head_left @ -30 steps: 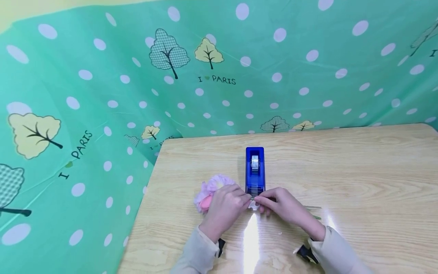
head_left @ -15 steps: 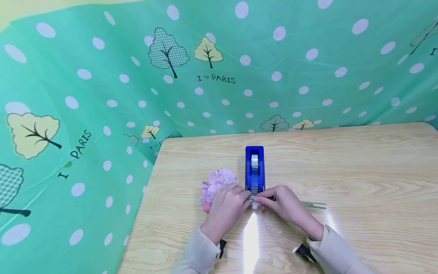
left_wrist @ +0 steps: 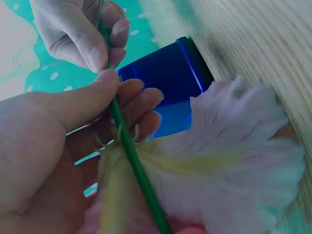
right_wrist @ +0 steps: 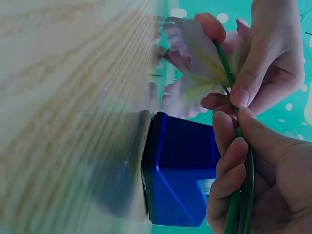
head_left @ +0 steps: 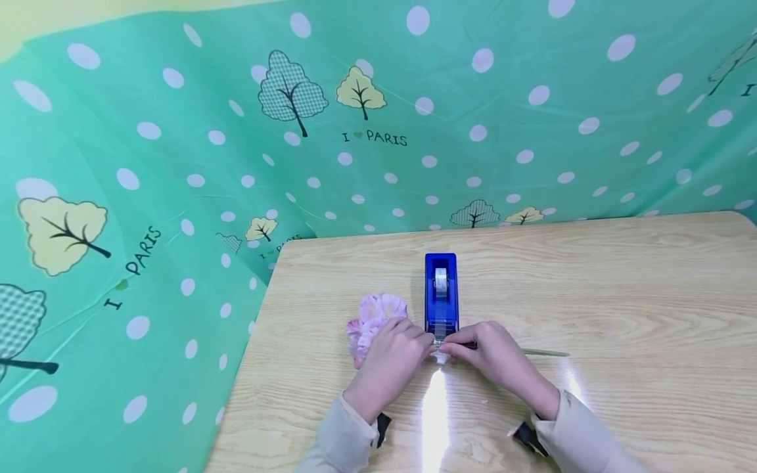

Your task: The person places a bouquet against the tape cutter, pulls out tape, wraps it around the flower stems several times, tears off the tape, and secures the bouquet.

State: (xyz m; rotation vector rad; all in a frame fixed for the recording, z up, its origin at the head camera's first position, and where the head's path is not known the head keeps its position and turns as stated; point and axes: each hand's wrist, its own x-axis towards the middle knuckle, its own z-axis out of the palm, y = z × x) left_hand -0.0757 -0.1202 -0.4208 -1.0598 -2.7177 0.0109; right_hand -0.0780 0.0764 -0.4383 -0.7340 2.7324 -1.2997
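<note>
Pale lilac flowers (head_left: 378, 314) lie sideways left of a blue tape dispenser (head_left: 434, 309). A pink bloom (right_wrist: 210, 27) shows beside them in the right wrist view. My left hand (head_left: 395, 360) pinches the green stems (left_wrist: 139, 170) between thumb and fingers just below the blossoms. Right beside it, my right hand (head_left: 497, 360) pinches the same stems, with thumb and fingertips nearly meeting the left ones. Stem ends (head_left: 547, 353) stick out past the right hand. Both hands are at the dispenser's near, cutting end, where fingers partly hide the stems and tape.
The dispenser holds a roll of clear tape (head_left: 440, 281). The wooden table (head_left: 621, 315) reaches back to a green dotted cloth (head_left: 532, 125). Black straps (head_left: 528, 439) show at the cuffs. Light glares off the table (head_left: 434, 420) between the forearms.
The stems have turned in my fingers: the pink bloom has swung down mostly out of sight behind my left hand, and the lilac flowers sit higher. The stem ends lie slightly farther right.
</note>
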